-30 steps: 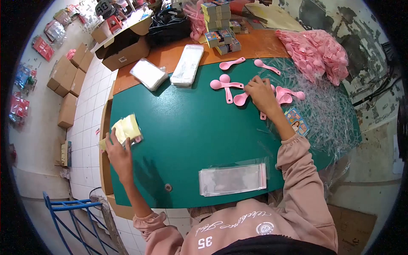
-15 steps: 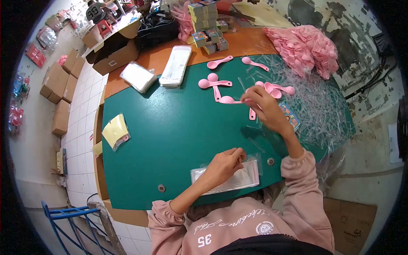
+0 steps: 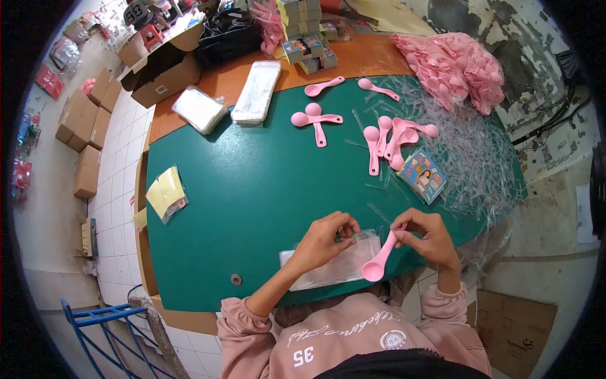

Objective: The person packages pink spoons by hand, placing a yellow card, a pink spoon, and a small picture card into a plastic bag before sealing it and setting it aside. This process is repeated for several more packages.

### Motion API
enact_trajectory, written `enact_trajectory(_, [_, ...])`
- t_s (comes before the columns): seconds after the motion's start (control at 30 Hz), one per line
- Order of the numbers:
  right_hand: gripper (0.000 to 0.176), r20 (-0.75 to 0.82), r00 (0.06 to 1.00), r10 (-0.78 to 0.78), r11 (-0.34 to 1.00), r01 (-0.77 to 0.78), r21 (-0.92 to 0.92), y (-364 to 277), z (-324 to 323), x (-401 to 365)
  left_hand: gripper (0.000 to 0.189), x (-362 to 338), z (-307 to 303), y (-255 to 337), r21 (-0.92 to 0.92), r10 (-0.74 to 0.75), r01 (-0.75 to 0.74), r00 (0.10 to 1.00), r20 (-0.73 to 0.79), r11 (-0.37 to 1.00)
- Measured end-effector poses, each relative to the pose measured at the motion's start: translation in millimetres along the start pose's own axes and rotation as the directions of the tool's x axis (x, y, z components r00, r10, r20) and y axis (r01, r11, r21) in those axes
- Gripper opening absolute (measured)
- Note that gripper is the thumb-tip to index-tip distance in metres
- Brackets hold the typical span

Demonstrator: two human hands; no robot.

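Observation:
In my right hand (image 3: 428,235) the handle of a pink measuring spoon (image 3: 374,271) is pinched between thumb and fingers. Its bowl hangs down over the right end of a stack of clear plastic bags (image 3: 322,273) at the table's near edge. My left hand (image 3: 328,239) rests over that stack, fingers curled at the upper edge of the top bag. Further off lie a loose cluster of pink spoons (image 3: 392,140) and a stack of printed cards (image 3: 423,177). Two crossed spoons (image 3: 317,120) and two single ones (image 3: 324,86) lie toward the back.
Clear plastic strips (image 3: 470,158) spread over the right side. A bulging bag of pink spoons (image 3: 451,69) sits behind them. Two packs of bags (image 3: 255,95) and banded card stacks (image 3: 306,47) stand at the back. A filled packet with yellow card (image 3: 166,193) lies left.
My right hand has picked up a spoon from the table's middle and brought it down beside the bags. The printed cards are now uncovered. My left hand has shifted slightly, its fingers at the bag's edge.

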State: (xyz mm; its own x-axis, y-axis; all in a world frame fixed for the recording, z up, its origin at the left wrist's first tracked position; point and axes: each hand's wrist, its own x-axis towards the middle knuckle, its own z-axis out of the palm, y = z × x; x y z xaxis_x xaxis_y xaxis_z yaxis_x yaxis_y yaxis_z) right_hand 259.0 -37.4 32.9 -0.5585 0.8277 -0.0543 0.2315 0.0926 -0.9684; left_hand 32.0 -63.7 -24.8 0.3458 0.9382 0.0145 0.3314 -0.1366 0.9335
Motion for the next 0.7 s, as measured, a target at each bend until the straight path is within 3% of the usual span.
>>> enact_trajectory(0.07, [0.010, -0.053, 0.994, 0.101, 0.992, -0.104, -0.071, -1.1, 4.5, 1.3, 0.019, 0.2, -3.3, 4.0, -0.100, -0.090, 0.093, 0.995, 0.033, 0.991])
enact_trajectory(0.3, [0.011, -0.084, 0.982, 0.170, 0.956, -0.185, -0.226, 0.9, 3.9, 5.3, 0.016, -0.4, -12.2, 2.0, -0.063, -0.091, 0.094, 0.994, 0.057, 0.994])
enact_trajectory(0.4, [0.011, -0.060, 0.989, 0.137, 0.955, -0.148, -0.258, -1.8, 2.5, 6.9, 0.020, 0.2, -14.8, -2.4, -0.186, -0.088, 0.085, 0.996, -0.008, 0.979])
enact_trajectory(0.47, [0.013, -0.233, 0.969, 0.077, 0.975, -0.122, -0.185, -4.6, 3.2, 10.3, 0.023, 1.2, -17.0, -3.8, -0.473, -0.237, 0.261, 0.965, 0.111, 0.841])
enact_trajectory(0.5, [0.013, -0.232, 0.970, 0.078, 0.975, -0.122, -0.185, -5.0, 4.7, 12.9, 0.026, 1.5, -17.8, -1.6, -0.459, -0.227, 0.242, 0.970, 0.089, 0.855])
enact_trajectory(0.57, [0.018, -0.472, 0.879, -0.063, 0.995, 0.017, -0.101, -5.2, 9.6, 19.1, 0.027, 2.3, -19.9, -0.7, -0.439, -0.226, 0.237, 0.971, 0.080, 0.867])
enact_trajectory(0.7, [0.021, -0.524, 0.839, -0.145, 0.988, 0.146, -0.039, -5.8, 22.0, 23.7, 0.032, 2.3, -21.4, -2.6, -0.494, -0.256, 0.263, 0.963, 0.083, 0.828])
